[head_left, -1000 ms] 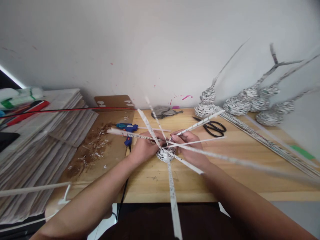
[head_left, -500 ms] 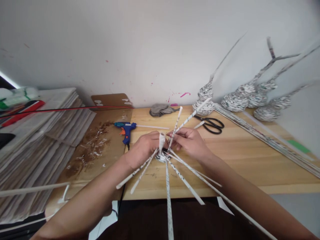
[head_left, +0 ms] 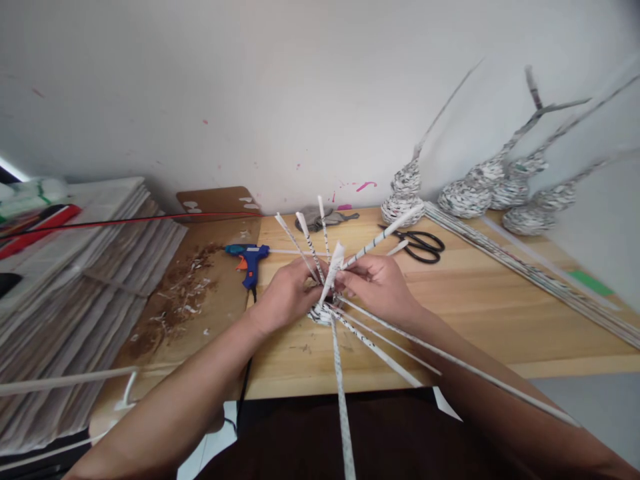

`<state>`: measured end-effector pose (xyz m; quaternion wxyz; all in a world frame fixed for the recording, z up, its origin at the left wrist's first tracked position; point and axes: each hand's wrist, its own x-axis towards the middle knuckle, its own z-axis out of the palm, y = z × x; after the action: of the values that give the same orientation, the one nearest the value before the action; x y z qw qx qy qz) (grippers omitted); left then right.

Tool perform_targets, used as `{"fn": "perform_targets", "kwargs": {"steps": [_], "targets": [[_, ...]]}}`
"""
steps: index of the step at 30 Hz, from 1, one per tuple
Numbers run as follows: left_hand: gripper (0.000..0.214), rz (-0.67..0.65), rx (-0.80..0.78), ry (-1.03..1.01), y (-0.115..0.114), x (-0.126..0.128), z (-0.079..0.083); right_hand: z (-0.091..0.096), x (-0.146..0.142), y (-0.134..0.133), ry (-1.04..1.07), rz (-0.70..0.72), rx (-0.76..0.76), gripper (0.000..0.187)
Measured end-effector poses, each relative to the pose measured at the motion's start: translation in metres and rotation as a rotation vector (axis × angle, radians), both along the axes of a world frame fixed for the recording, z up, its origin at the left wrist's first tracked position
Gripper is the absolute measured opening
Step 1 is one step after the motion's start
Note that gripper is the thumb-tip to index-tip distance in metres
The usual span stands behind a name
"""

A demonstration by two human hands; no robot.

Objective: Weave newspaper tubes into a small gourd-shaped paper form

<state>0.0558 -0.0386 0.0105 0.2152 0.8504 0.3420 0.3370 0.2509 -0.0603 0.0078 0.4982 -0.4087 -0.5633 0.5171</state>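
A small woven piece (head_left: 320, 315) of rolled newspaper sits low over the table in front of me, with several paper tubes sticking out of it. My left hand (head_left: 287, 298) is closed around its left and far side, some fingertips hidden behind upright tubes. My right hand (head_left: 381, 285) pinches a white paper tube (head_left: 375, 241) close to the weave; its tip points up and right. One folded tube end (head_left: 334, 270) stands up between the hands. Toward me hangs a long speckled tube (head_left: 342, 393), and another long tube (head_left: 465, 360) passes over my right forearm.
Left of the hands lies a blue glue gun (head_left: 253, 261). Black scissors (head_left: 423, 247) and a bundle of paper tubes (head_left: 510, 263) are at the right. Several woven gourd shapes (head_left: 403, 208) stand along the wall. A tall newspaper stack (head_left: 100, 287) and a grey cloth (head_left: 320, 218) also lie there.
Tubes that pointed down and left now stand upright near my left hand. The woven piece has turned between the hands, and the camera view has shifted slightly.
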Motion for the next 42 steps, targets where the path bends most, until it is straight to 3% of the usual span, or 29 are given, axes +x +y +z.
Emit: {"fn": "perform_targets", "kwargs": {"steps": [6, 10, 16, 21, 26, 29, 33, 39, 42], "targets": [[0.022, -0.126, 0.095, 0.049, 0.005, -0.002, -0.001, -0.001, -0.004, -0.005, 0.017, 0.084, 0.015, 0.016], [0.025, -0.099, 0.152, 0.135, 0.005, -0.003, -0.001, -0.001, -0.004, -0.003, 0.047, 0.118, -0.069, 0.017], [0.015, -0.016, 0.203, -0.019, 0.011, -0.013, -0.005, -0.003, 0.001, 0.0, -0.289, 0.056, 0.017, 0.014], [0.012, -0.047, 0.297, -0.012, 0.016, -0.022, -0.008, -0.009, 0.0, 0.001, -0.344, 0.001, -0.036, 0.017], [0.011, -0.108, 0.331, -0.007, 0.014, -0.021, -0.006, -0.014, 0.0, 0.009, -0.053, 0.042, -0.233, 0.04], [0.012, -0.144, 0.317, 0.022, 0.012, -0.018, -0.006, -0.014, -0.003, 0.011, 0.136, 0.047, -0.276, 0.036], [0.011, -0.142, 0.307, 0.065, 0.01, -0.014, -0.007, -0.012, -0.007, 0.005, 0.013, -0.052, -0.138, 0.027], [0.015, 0.002, 0.26, 0.073, 0.008, -0.01, -0.008, -0.006, -0.004, -0.009, -0.384, -0.096, 0.298, 0.011], [0.012, 0.054, 0.241, 0.081, 0.008, -0.009, -0.007, -0.005, -0.001, -0.011, -0.489, -0.073, 0.362, 0.007]]}}
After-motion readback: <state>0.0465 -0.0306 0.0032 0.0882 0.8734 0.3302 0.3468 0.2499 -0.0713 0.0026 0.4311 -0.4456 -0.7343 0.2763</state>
